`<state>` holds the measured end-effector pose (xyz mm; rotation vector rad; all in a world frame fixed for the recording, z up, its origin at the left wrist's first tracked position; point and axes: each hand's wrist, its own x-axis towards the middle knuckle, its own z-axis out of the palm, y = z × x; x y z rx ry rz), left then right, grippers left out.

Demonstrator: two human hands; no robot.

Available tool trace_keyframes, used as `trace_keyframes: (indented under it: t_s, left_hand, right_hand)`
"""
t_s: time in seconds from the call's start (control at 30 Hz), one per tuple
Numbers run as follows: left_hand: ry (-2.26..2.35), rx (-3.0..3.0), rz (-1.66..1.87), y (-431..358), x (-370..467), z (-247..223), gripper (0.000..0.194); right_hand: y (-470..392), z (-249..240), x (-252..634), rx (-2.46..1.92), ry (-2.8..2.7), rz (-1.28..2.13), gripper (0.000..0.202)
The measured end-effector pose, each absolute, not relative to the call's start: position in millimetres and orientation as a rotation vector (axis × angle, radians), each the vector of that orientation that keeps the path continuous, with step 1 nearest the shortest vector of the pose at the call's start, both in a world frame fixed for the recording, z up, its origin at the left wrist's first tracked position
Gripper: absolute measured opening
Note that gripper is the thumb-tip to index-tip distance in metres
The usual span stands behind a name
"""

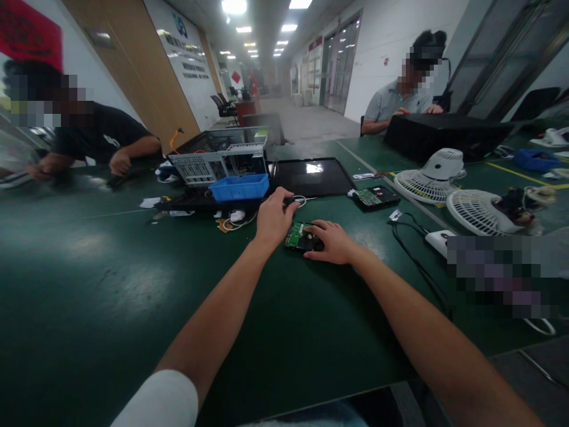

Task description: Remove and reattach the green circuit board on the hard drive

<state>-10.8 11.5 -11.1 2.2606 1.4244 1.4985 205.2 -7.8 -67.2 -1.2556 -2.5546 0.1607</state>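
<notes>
A hard drive with a green circuit board (295, 235) lies on the green table, board side up. My right hand (331, 241) grips its right side, thumb at the near edge and fingers over the far part. Just beyond the drive's left end, my left hand (275, 218) pinches a small dark object (288, 201), too small to name. A white cable (301, 199) shows next to those fingertips. Farther right lies a second hard drive (376, 197), its green board facing up.
An open computer case (195, 170) and a blue tray (240, 187) stand ahead on the left, beside a black panel (311, 177). White fans (424, 178), a power strip (440, 240) and black cable are right. People sit at far left and far right, one behind a black case (440, 133).
</notes>
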Motion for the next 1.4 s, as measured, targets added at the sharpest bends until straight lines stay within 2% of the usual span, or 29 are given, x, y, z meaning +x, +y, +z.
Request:
trace_keyframes:
  t_s: [0.43, 0.9, 1.17, 1.4]
  left_hand:
    - [1.377, 2.350, 1.466, 10.6, -14.3, -5.5, 0.028]
    - [1.409, 2.291, 1.521, 10.7, -14.9, -7.0, 0.016]
    - [1.372, 2.349, 1.437, 13.3, -15.9, -7.7, 0.026]
    - [1.325, 2.277, 1.501, 12.9, -13.2, -9.2, 0.014]
  right_hand:
    - [-8.1, -67.5, 205.7, -1.255, -2.552, 0.162, 0.078]
    - [-8.1, -67.0, 205.2, -1.263, -2.559, 0.177, 0.078]
    - [-7.8, -67.9, 205.3, -1.256, -2.552, 0.165, 0.078]
    - [-7.5, -68.5, 205.7, -1.250, -2.552, 0.161, 0.078]
